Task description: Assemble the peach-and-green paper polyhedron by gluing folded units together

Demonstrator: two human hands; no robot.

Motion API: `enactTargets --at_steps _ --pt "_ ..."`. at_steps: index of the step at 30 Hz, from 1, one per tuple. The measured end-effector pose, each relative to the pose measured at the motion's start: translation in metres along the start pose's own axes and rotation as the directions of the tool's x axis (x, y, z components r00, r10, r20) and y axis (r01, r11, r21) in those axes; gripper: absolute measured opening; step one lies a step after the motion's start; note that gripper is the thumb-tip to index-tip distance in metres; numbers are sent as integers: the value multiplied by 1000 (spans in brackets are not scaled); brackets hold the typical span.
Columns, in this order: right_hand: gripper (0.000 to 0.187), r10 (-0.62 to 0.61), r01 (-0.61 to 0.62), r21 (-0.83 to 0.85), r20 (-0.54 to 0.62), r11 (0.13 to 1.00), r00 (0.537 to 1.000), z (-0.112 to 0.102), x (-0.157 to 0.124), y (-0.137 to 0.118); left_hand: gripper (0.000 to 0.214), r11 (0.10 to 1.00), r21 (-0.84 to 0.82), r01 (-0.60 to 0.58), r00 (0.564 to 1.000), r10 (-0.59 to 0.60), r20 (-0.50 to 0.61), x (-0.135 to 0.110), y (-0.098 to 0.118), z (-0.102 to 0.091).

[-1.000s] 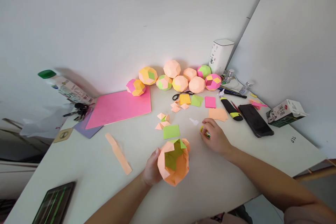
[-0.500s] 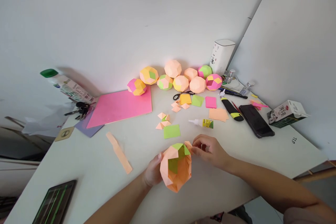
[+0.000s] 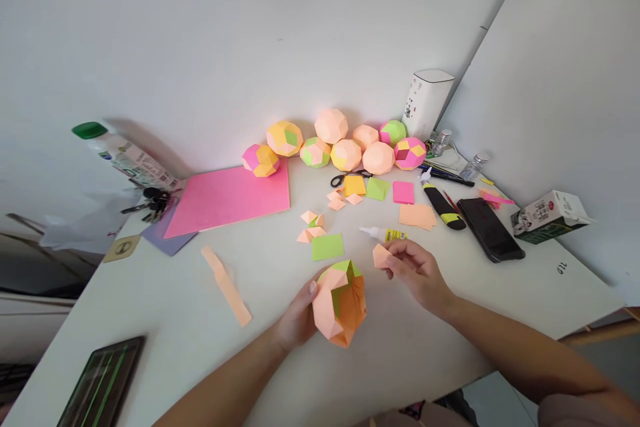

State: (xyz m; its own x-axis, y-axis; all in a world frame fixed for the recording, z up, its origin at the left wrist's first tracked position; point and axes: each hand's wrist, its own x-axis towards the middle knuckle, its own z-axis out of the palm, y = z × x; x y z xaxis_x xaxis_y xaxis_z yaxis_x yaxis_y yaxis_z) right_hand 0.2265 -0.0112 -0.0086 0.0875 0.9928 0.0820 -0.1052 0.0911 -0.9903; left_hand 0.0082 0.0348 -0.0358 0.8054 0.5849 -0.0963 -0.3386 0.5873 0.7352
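My left hand (image 3: 299,312) grips the left side of a hollow paper ball (image 3: 329,312), peach and green, its open side facing right and toward me. Between the thumb and fingers of my right hand (image 3: 417,275) is a folded peach paper piece (image 3: 381,256), held apart from the ball. Just behind that hand lies a small glue bottle (image 3: 395,235) with a white nozzle pointing left. A green paper square (image 3: 327,247) lies beyond the ball, and several folded paper pieces (image 3: 313,227) sit behind it.
Finished paper balls (image 3: 331,127) line the wall. Paper pads (image 3: 403,192), scissors (image 3: 338,180), a cutter (image 3: 443,207), a phone (image 3: 484,228) and a milk carton (image 3: 550,215) stand or lie to the right. Leftward are a pink board (image 3: 230,200), a peach strip (image 3: 227,287) and a tablet (image 3: 103,383).
My right hand has moved away from the ball, up and to the right, with the folded peach piece. The ball has turned and shifted slightly right in my left hand.
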Motion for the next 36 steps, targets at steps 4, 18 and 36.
enactTargets --at_steps 4,18,36 --pt "16 10 -44 132 245 990 969 3 -6 -5 56 999 42 -8 999 10 -47 1 -2 -2" --pt "18 160 -247 139 454 959 877 14 -17 8 62 977 212 15 998 0 -70 -6 -13 -9" --pt "21 242 -325 99 476 941 846 16 -16 2 59 985 166 42 997 -30 -76 -7 -12 -7"
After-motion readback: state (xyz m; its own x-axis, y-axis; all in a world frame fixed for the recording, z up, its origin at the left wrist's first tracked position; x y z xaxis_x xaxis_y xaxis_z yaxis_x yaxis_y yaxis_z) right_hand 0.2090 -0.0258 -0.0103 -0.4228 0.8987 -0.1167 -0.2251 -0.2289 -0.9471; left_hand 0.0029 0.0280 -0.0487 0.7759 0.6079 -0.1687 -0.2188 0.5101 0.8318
